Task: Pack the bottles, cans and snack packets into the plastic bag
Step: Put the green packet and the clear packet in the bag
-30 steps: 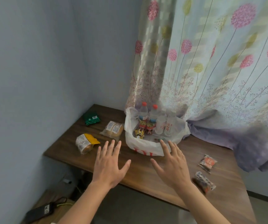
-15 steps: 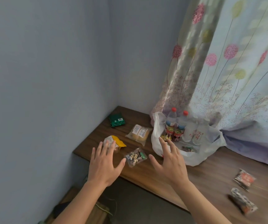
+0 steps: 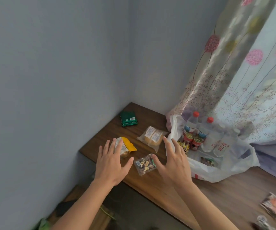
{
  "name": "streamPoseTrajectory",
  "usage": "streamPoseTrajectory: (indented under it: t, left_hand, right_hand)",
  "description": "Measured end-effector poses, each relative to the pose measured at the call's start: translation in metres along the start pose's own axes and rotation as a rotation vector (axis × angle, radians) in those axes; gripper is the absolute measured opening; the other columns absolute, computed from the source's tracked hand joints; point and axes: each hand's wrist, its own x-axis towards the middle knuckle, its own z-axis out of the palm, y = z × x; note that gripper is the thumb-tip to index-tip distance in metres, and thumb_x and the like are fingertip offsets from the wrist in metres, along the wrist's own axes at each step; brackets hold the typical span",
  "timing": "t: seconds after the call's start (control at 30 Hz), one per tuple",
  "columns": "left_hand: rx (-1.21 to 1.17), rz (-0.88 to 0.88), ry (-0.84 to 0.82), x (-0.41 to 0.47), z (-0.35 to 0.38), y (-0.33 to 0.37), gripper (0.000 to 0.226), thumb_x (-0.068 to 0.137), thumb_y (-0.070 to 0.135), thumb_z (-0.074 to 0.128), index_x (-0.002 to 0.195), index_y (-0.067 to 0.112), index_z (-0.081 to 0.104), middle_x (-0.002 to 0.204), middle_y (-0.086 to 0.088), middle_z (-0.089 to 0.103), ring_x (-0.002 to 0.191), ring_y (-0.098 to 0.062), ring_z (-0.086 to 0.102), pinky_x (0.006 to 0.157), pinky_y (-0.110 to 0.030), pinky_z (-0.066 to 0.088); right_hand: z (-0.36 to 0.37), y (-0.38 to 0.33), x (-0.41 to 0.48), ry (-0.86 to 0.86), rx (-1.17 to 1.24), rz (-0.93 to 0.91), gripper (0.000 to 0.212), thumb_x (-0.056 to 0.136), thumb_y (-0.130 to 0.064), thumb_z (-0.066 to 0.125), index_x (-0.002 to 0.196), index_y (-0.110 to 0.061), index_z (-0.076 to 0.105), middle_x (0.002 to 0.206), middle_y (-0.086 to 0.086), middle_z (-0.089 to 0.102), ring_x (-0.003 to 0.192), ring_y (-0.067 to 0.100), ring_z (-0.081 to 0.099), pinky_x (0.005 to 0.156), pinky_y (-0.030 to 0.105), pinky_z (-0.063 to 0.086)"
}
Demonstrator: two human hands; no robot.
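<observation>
A white plastic bag point(image 3: 225, 173) lies open on the wooden table point(image 3: 217, 193), holding water bottles point(image 3: 190, 124), red cans point(image 3: 188, 137) and small packets. Loose on the table to its left are a mixed-nut packet point(image 3: 144, 164), a yellow packet point(image 3: 125, 146), a clear bread packet point(image 3: 152, 137) and a green packet point(image 3: 128, 119). My left hand point(image 3: 111, 163) hovers open over the yellow packet. My right hand point(image 3: 172, 163) is spread open between the nut packet and the bag. Neither hand holds anything.
A floral curtain point(image 3: 242, 80) hangs behind the bag and drapes onto the table. Two more snack packets point(image 3: 273, 205) lie at the table's right front. A grey wall borders the table's left side. Below the table edge lie dark objects on the floor.
The view has swung left, so the bag now sits to the right. Both open hands have shifted left, from in front of the bag toward the loose packets.
</observation>
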Motion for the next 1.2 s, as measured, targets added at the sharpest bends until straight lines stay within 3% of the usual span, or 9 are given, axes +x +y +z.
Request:
streamPoseTrajectory:
  t: [0.37, 0.6, 0.97, 1.2]
  left_hand:
    - [-0.007, -0.06, 0.017, 0.113, 0.016, 0.028, 0.091, 0.09, 0.082, 0.025, 0.164, 0.031, 0.011, 0.172, 0.001, 0.013, 0.159, -0.023, 0.008, 0.128, -0.047, 0.006]
    - [0.022, -0.083, 0.028, 0.152, 0.016, 0.034, 0.092, 0.088, 0.083, 0.017, 0.164, 0.03, 0.011, 0.172, 0.0, 0.015, 0.159, -0.024, 0.009, 0.128, -0.049, 0.011]
    - [0.043, 0.002, 0.013, 0.235, 0.036, 0.018, 0.09, 0.09, 0.08, 0.02, 0.163, 0.028, 0.016, 0.171, -0.005, 0.018, 0.158, -0.029, 0.011, 0.126, -0.05, 0.007]
    - [0.025, 0.067, -0.032, 0.293, 0.072, -0.001, 0.088, 0.09, 0.076, 0.027, 0.161, 0.023, 0.026, 0.17, -0.007, 0.022, 0.157, -0.032, 0.014, 0.126, -0.054, 0.009]
  right_hand:
    - [0.016, 0.018, 0.11, -0.044, 0.004, -0.056, 0.082, 0.09, -0.084, 0.031, 0.16, -0.045, 0.012, 0.17, 0.0, 0.019, 0.155, 0.026, 0.024, 0.121, 0.046, 0.028]
    - [0.025, 0.019, 0.141, -0.021, 0.02, -0.068, 0.081, 0.092, -0.077, 0.034, 0.161, -0.036, 0.023, 0.167, 0.007, 0.028, 0.152, 0.031, 0.03, 0.119, 0.05, 0.035]
    - [0.054, 0.011, 0.181, -0.058, 0.039, 0.022, 0.083, 0.09, -0.076, 0.032, 0.162, -0.037, 0.019, 0.171, 0.006, 0.019, 0.158, 0.032, 0.013, 0.126, 0.052, 0.017]
    - [0.098, 0.009, 0.209, -0.129, 0.01, 0.116, 0.084, 0.09, -0.077, 0.029, 0.163, -0.038, 0.013, 0.172, 0.006, 0.013, 0.158, 0.031, 0.01, 0.126, 0.055, 0.019]
